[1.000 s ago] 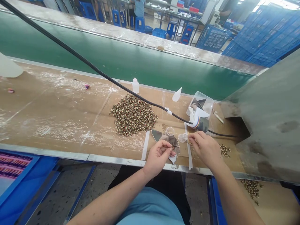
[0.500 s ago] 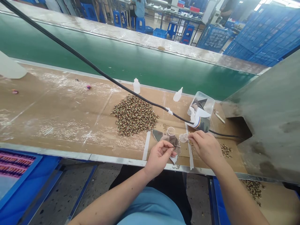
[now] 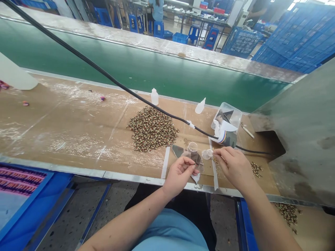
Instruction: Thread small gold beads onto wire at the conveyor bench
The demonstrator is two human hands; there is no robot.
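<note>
My left hand is closed in a pinch on a small dark piece, held over a camouflage cloth scrap near the table's front edge. My right hand has thumb and fingers pressed together on what looks like a thin pale stick, mostly hidden by the fingertips. Just left of those fingertips is a small clear cup; another round clear cup stands on the cloth. Behind and left of my hands lies a big pile of small dark-and-gold pieces.
Two white squeeze bottles, one upright and one tilted, stand at the back. A clear plastic box with cloth sits right. A black cable crosses above the table. A metal panel bounds the right side.
The whole view has shifted slightly. My left hand keeps its pinch on the small piece, and my right hand stays beside the clear cup with little movement.
</note>
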